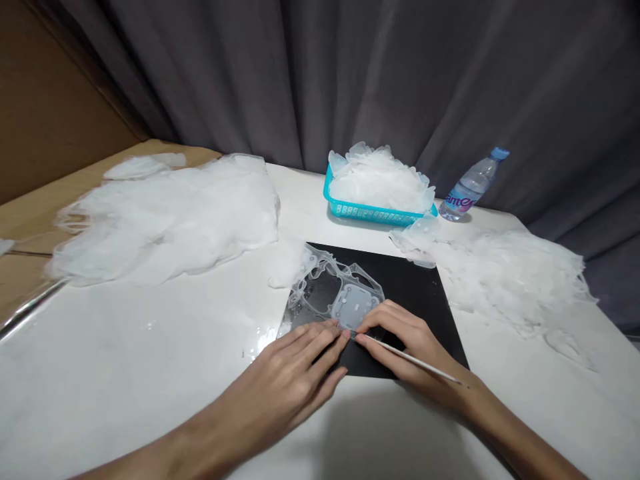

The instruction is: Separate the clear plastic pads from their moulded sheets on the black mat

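A translucent silicone-like sheet (356, 307) with a rounded square panel and a large cut-out lies on a black mat (410, 283). Stretched out flat, the fingers of my left hand (295, 370) rest on the sheet's near edge. My right hand (413, 340) is closed in a pinch around a thin white stick-like tool (425, 365), its back end pointing toward my wrist. The tool's tip is at the panel's near edge, close to my left fingertips, and my fingers partly hide it. Ragged, see-through strips surround the cut-out on the left.
Behind the mat stands a turquoise basket (380, 215) heaped with translucent pieces. A water bottle (473, 187) is right of it. A stack of thin whitish sheets (175, 213) lies left, and a loose pile of similar scraps (515, 280) lies right. Grey curtain (300, 73) hangs behind the white table (125, 367).
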### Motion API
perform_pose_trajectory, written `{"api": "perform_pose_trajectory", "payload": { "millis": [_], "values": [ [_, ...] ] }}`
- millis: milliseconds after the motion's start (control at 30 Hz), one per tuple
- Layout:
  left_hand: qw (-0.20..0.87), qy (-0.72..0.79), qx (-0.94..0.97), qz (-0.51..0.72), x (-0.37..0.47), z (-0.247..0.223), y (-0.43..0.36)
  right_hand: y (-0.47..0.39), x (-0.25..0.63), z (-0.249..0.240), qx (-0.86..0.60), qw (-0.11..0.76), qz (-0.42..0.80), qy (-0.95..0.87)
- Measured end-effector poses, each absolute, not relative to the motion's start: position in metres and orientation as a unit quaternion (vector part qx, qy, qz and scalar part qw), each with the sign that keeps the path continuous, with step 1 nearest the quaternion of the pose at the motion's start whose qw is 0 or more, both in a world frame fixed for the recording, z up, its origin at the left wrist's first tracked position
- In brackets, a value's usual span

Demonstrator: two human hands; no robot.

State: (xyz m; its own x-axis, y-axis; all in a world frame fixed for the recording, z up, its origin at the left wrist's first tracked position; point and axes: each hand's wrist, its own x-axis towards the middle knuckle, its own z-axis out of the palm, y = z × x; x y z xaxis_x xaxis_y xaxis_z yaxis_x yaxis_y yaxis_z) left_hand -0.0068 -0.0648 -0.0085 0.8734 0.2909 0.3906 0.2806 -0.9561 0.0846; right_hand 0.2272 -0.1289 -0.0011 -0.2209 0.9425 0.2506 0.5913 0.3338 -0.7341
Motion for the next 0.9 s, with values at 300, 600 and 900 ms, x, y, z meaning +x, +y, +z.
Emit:
{"api": "perform_pose_trajectory", "payload": {
  "millis": [300, 600, 900],
  "values": [
    [0.074, 0.151, 0.964, 0.206, -0.007, -0.011, -0.066, -0.126, 0.216, -0.017, -0.481, 0.327, 0.054, -0.811],
    [0.092, 0.152, 0.963, 0.203, -0.006, -0.009, -0.065, -0.135, 0.216, -0.009, -0.498, 0.281, -0.008, -0.82],
    [0.077, 0.135, 0.962, 0.223, -0.009, -0.013, -0.064, -0.134, 0.209, -0.024, -0.503, 0.249, -0.091, -0.822]
  ]
}}
